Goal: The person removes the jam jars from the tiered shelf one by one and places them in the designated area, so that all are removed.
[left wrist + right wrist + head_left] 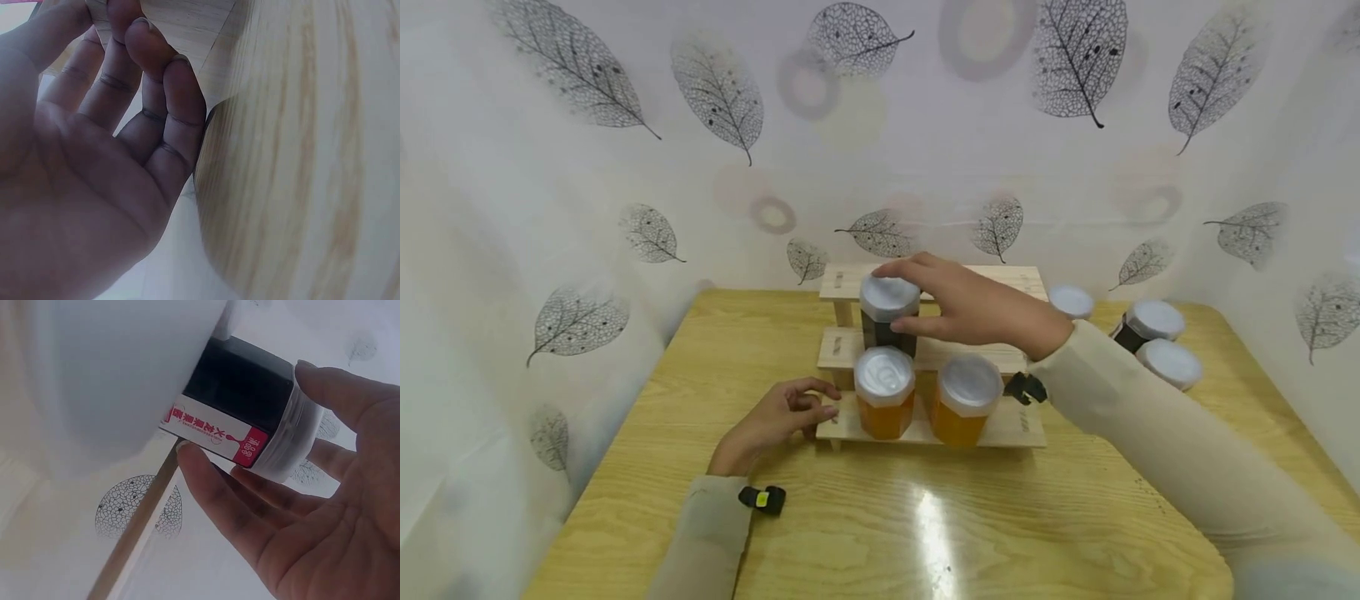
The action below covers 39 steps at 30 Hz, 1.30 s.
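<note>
My right hand (958, 304) grips a dark jar (887, 333) with a white lid, standing at the middle step of a stepped wooden rack (833, 348). The right wrist view shows the thumb and fingers spread around the lid and side of this jar (240, 394), which has a red and white label (215, 431). On the lowest step stand two amber jars (885, 417) (958, 425) with white lids. Beside that step's left end is my left hand (778, 417), fingers loosely bent and fingertips right at the wood. Its palm (81, 187) holds nothing in the left wrist view.
Behind my right forearm, several white-lidded jars (1156, 319) stand at the table's right side. The rack's top step (992, 273) runs along the back of the wooden table (737, 333). A leaf-patterned cloth (722, 217) hangs behind and at the sides.
</note>
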Motion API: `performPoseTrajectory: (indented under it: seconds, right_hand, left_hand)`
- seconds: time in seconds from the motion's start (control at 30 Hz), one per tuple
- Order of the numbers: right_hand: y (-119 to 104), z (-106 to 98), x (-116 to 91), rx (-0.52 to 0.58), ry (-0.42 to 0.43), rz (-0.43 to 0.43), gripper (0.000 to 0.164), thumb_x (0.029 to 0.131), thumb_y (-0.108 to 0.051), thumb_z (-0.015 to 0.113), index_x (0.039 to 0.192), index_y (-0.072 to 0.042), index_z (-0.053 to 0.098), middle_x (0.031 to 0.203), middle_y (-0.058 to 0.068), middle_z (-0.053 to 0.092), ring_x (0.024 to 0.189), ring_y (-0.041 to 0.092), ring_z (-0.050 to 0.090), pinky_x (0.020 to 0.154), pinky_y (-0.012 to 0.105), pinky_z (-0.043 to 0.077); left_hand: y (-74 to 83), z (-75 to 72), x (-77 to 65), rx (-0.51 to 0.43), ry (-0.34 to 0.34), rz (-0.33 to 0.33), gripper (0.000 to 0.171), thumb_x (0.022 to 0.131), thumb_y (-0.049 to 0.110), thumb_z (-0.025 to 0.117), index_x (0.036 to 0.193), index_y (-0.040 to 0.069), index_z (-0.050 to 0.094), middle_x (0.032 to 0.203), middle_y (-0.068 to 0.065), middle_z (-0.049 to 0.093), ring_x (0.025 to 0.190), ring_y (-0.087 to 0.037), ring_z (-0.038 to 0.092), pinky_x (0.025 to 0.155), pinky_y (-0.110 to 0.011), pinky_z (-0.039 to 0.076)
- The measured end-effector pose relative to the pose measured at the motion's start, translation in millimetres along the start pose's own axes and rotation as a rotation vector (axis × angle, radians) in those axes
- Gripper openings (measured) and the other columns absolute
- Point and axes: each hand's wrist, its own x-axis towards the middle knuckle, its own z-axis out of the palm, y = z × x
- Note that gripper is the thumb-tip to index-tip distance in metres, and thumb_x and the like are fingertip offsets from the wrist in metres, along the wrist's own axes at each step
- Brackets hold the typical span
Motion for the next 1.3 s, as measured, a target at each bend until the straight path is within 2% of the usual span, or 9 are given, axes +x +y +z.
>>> performPoseTrajectory:
  seconds: [0.23,0.4,0.53,0.7,0.83,0.93,1.07,1.3]
  right_hand:
    - [-9,-5,14,-0.112,-0.063,0.05,0.066,0.098,-0.036,0.074,0.153,-0.011,0.046,0.143,0.015,0.053,0.127,0.031,0.055,0.104,0.048,0.048]
    - [-16,-2,25,-0.16,-0.099,0.083,0.068,0.096,-0.041,0.076,0.151,-0.013,0.048,0.137,0.015,0.055,0.116,0.029,0.059,0.093,0.045,0.053]
    - [-16,0,29,-0.167,-0.094,0.109,0.067,0.093,-0.04,0.079,0.148,-0.013,0.051,0.132,0.014,0.057,0.11,0.028,0.06,0.086,0.042,0.055]
    - [-13,3,29,-0.15,-0.058,0.076,0.066,0.092,-0.037,0.081,0.146,-0.01,0.055,0.127,0.016,0.059,0.106,0.028,0.06,0.082,0.039,0.056]
    - [-7,1,25,-0.157,-0.021,0.04,0.065,0.091,-0.036,0.082,0.145,-0.009,0.059,0.123,0.016,0.06,0.1,0.026,0.06,0.078,0.037,0.056]
    - [-2,-3,17,-0.133,0.005,0.03,0.065,0.09,-0.034,0.083,0.145,-0.008,0.06,0.127,0.016,0.061,0.102,0.026,0.062,0.08,0.036,0.056]
    - [3,-11,6,-0.083,0.035,0.032,0.066,0.089,-0.031,0.083,0.146,-0.009,0.059,0.128,0.014,0.062,0.105,0.026,0.062,0.083,0.039,0.056]
    - [17,-17,-17,-0.074,0.075,0.022,0.065,0.092,-0.023,0.079,0.151,-0.01,0.054,0.127,0.016,0.061,0.105,0.029,0.059,0.079,0.042,0.054]
  left_hand:
    - [1.2,0.1,-0.9,0.004,-0.005,0.009,0.034,0.101,0.022,0.072,0.129,0.005,0.065,0.078,-0.007,0.066,0.066,-0.019,0.057,0.064,-0.031,0.053]
    - [1.2,1.3,-0.7,0.004,-0.017,0.016,0.032,0.102,0.02,0.07,0.129,0.004,0.065,0.077,-0.006,0.066,0.066,-0.019,0.057,0.063,-0.031,0.052]
    - [1.0,2.1,0.2,0.009,-0.014,0.003,0.033,0.101,0.021,0.071,0.129,0.004,0.065,0.076,-0.005,0.066,0.066,-0.019,0.055,0.063,-0.03,0.051]
    - [1.7,1.5,0.4,0.021,-0.001,-0.007,0.033,0.101,0.021,0.071,0.129,0.004,0.065,0.077,-0.005,0.066,0.066,-0.019,0.056,0.064,-0.03,0.052]
    - [0.6,0.9,0.9,0.023,-0.01,0.013,0.032,0.102,0.019,0.07,0.129,0.002,0.065,0.076,-0.006,0.065,0.066,-0.019,0.055,0.063,-0.03,0.051]
    - [0.3,1.0,0.8,0.025,-0.003,0.008,0.032,0.101,0.02,0.071,0.129,0.004,0.065,0.076,-0.006,0.066,0.066,-0.019,0.056,0.064,-0.03,0.052]
    - [1.0,-0.1,0.5,0.031,0.006,-0.007,0.033,0.1,0.022,0.072,0.129,0.006,0.066,0.078,-0.007,0.066,0.069,-0.022,0.057,0.066,-0.032,0.053]
    - [0.5,-1.0,0.6,0.037,0.004,0.005,0.032,0.1,0.021,0.072,0.127,0.005,0.065,0.076,-0.006,0.065,0.068,-0.02,0.054,0.063,-0.029,0.051]
